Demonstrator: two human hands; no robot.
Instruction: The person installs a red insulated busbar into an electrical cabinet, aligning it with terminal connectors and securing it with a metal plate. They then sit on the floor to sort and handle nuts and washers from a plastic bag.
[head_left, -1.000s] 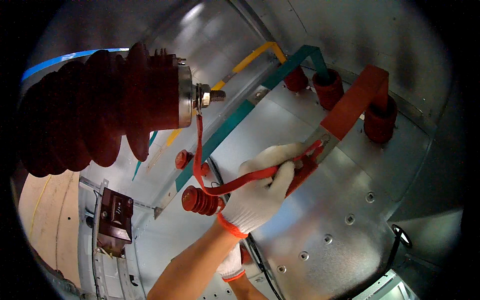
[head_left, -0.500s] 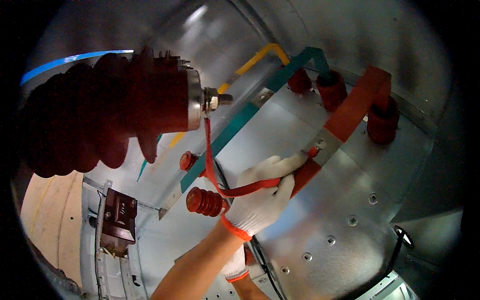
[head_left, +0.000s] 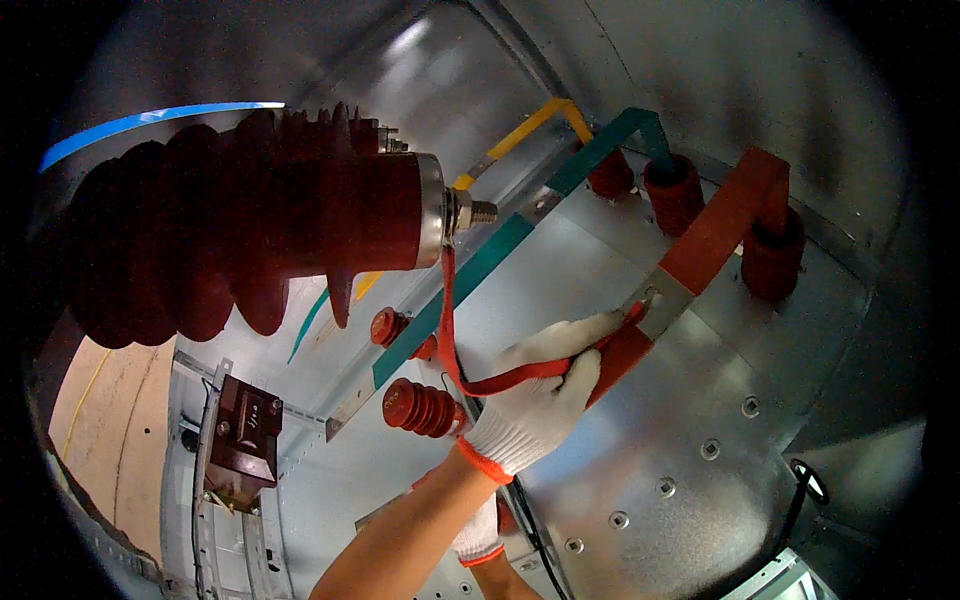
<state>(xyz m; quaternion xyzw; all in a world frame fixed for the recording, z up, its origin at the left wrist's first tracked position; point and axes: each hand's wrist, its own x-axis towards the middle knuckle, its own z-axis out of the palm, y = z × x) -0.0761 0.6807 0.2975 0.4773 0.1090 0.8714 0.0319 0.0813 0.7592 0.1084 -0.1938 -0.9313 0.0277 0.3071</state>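
Shifted slightly rightward, the right hand (head_left: 535,400) pinches the red strap (head_left: 500,380); left hand's (head_left: 478,535) grip cannot be told.

Grey sheet-metal cabinet panel (head_left: 690,440) filling the centre and lower right, carrying yellow (head_left: 520,135), green (head_left: 470,275) and red busbars (head_left: 715,235) on small red ribbed insulators (head_left: 420,408), with bolt heads (head_left: 710,449) at lower right.

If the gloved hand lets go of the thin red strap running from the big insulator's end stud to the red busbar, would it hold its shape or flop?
The red strap probably bends easily: it curves through the gloved hand. It looks thin and flat, so likely light. Hanging from the stud, it would likely sag rather than drop away.
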